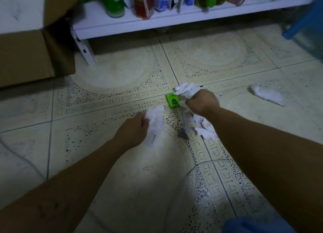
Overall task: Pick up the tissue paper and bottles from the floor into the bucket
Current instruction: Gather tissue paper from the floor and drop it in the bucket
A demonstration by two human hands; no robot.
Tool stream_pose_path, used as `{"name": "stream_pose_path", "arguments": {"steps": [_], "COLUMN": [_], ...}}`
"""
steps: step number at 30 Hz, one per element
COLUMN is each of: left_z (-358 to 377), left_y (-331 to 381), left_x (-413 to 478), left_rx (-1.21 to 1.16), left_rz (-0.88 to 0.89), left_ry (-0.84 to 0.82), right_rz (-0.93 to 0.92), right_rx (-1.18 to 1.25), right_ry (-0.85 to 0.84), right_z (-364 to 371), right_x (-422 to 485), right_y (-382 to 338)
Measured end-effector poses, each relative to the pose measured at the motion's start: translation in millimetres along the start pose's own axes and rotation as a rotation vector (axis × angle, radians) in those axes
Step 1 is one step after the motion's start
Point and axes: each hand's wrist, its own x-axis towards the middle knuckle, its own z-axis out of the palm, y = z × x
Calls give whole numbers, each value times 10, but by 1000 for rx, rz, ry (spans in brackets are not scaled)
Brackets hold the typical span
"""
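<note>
My left hand (132, 130) grips a crumpled white tissue (155, 123) just above the tiled floor. My right hand (201, 101) is closed on another wad of white tissue (186, 89), beside a small green box (173, 100) that it touches or holds; which one I cannot tell. More crumpled tissue (201, 128) lies on the floor under my right wrist, next to a small grey scrap (182, 134). A further tissue (267, 94) lies apart at the right. A blue object (304, 21), perhaps the bucket, shows at the upper right edge.
A white low shelf (132, 23) across the back carries green bottles (113, 2), cartons and boxes. A brown cardboard box (26, 54) stands at the left. A clear curved plastic thing (209, 189) lies near my right forearm, and blue fabric (253, 225) shows at the bottom.
</note>
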Motion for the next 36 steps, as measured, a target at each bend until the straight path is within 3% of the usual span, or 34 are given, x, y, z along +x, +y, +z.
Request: {"name": "stream_pose_path", "arguments": {"steps": [3,5,7,12,16,21,29,36], "left_z": [-152,-257,-382,-830,-1275,-1641,-2349,-3002], "left_y": [5,21,45,34,-93,-293,-183,-168], "left_x": [-62,-132,-234,-705,-1062,-1252,-1489,-1707], "left_rx": [24,24,5,15,90,75,173,205], "left_rz": [-54,-75,-108,-190,-257,-269,-133,18], "left_ry": [35,49,70,101,51,83,32,139], "right_rz": [-84,-120,-116,-73,-205,-316,-241,-461], "right_rx": [87,177,317,523,433,384,263,325], "right_ry": [134,118,19,-429,-546,-536,-480,-498], "right_z": [-128,-125,-81,165,221,-46,-456,-371], "right_x": [-97,-164,-228,-509,-832,-961,-1130,-1622], "right_y": [-134,-247,-360,-809,-1386,-1693,-1482,-2476]}}
